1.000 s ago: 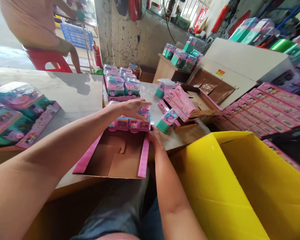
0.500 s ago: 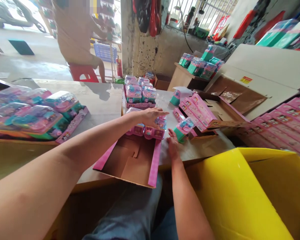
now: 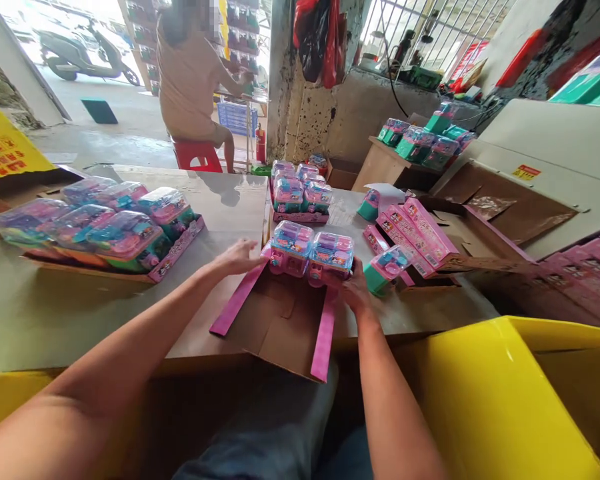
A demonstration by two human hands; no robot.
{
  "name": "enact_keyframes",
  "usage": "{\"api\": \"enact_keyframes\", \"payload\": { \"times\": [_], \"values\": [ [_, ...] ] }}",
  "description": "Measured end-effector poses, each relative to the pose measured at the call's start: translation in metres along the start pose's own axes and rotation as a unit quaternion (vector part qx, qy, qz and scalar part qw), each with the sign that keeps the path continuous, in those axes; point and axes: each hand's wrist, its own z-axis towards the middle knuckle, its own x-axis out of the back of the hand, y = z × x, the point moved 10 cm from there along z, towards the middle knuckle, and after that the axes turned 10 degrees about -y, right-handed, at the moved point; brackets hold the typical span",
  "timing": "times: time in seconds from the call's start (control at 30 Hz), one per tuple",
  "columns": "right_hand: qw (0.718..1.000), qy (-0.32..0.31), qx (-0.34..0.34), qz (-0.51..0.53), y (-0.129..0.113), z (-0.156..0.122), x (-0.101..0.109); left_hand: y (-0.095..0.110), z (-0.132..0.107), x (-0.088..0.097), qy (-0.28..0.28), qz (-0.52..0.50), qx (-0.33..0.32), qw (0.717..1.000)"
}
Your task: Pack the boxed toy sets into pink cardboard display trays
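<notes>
A pink cardboard display tray (image 3: 275, 327) lies at the table's front edge, its brown inside showing in the near part. At its far end sit two clear-lidded toy cases, a left case (image 3: 291, 248) and a right case (image 3: 331, 257), with pink and blue parts inside. My left hand (image 3: 240, 257) is open beside the tray's left wall, fingers stretched toward the left case. My right hand (image 3: 355, 290) is closed on the right case's near right corner, its thumb in front. Just right of that hand lies a tilted green-based case (image 3: 387, 268).
A filled tray (image 3: 177, 248) of cases stands left, another (image 3: 300, 217) behind. Pink folded cartons (image 3: 413, 230) lie right, near an open brown box (image 3: 460, 230). A large yellow box (image 3: 460, 373) is at front right. A person (image 3: 190, 80) sits on a red stool (image 3: 197, 155).
My left hand has come off the cases and moved left to the tray's side. My right hand has closed in on the right case. The view has shifted left.
</notes>
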Motion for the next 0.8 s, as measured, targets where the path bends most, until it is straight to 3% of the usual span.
{"api": "enact_keyframes", "payload": {
  "times": [0.07,0.13,0.3,0.5,0.6,0.63,0.7,0.77,0.8],
  "values": [
    [1.000,0.000,-0.006,0.004,-0.002,-0.001,-0.001,-0.010,0.001,-0.026,-0.069,0.031,0.032,0.997],
    [1.000,-0.011,-0.014,0.015,-0.002,-0.001,-0.006,-0.009,0.003,-0.035,-0.072,0.046,0.062,0.994],
    [0.998,-0.051,-0.003,0.021,0.002,0.004,-0.026,0.000,0.006,-0.034,-0.023,0.060,0.111,0.992],
    [0.999,-0.044,0.022,0.014,0.002,0.008,-0.035,-0.002,0.004,-0.037,0.002,0.058,0.085,0.995],
    [0.998,-0.048,0.029,-0.042,0.000,0.007,-0.034,-0.001,-0.002,-0.037,0.007,0.047,0.069,0.996],
    [0.996,-0.052,0.034,-0.066,0.000,0.006,-0.033,0.003,-0.006,-0.030,0.035,0.043,0.057,0.997],
    [0.991,-0.064,0.052,-0.100,0.000,0.005,-0.034,0.023,-0.021,-0.004,0.144,0.038,0.000,0.989],
    [0.987,-0.076,0.072,-0.121,0.002,0.005,-0.036,0.060,-0.042,0.026,0.266,0.045,-0.094,0.958],
    [0.985,-0.075,0.079,-0.134,0.002,0.004,-0.036,0.081,-0.051,0.035,0.301,0.055,-0.143,0.941]
  ]
}}
